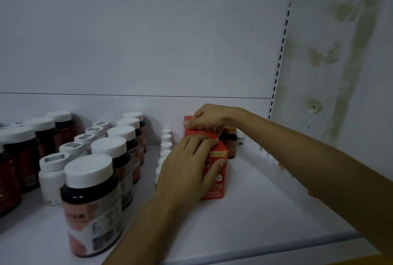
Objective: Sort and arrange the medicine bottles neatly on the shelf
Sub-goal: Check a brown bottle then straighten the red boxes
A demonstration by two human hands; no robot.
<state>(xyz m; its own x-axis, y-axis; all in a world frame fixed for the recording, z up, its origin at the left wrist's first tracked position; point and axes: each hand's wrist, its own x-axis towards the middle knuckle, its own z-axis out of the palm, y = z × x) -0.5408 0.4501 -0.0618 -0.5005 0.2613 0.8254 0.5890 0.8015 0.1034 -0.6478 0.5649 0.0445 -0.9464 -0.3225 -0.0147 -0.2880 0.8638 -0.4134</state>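
Note:
A red medicine box (pixel 217 181) stands upright on the white shelf (pixel 255 211), and a second red box (pixel 188 120) stands behind it. My left hand (pixel 187 169) wraps around the front box, fingers over its top and thumb on its front face. My right hand (pixel 209 116) reaches in from the right and pinches the top of the rear box. To the left stand rows of dark bottles with white caps, the nearest one (pixel 91 203) up front. A line of small white bottles (pixel 165 147) runs back just left of the boxes.
An amber bottle (pixel 229 143) and a small white bottle (pixel 241 137) stand behind the boxes at the right. White bottles with grey cap labels (pixel 53 177) sit between the dark rows. The shelf's back panel (pixel 148 52) and slotted upright (pixel 280 52) bound the space.

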